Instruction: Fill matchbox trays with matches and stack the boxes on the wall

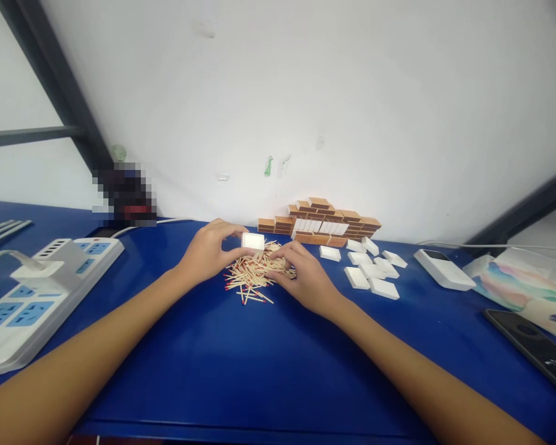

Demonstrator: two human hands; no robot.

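My left hand [210,248] is closed around a small white matchbox tray [252,241], holding it by its side between thumb and fingers. Just below and beside that tray lies a loose pile of matches [250,272] with red heads, heaped on the blue table. My right hand [306,275] reaches into the pile's right side. Its thumb and index finger are curved and apart, with matches showing between them; whether any are gripped is unclear.
Brown matchboxes [317,238] are stacked against the wall. Several white trays [356,278] lie right of the pile. Farther right are a white device [445,269], a tissue pack [519,287] and a phone [532,346]. A power strip [41,303] with a plugged-in charger lies left.
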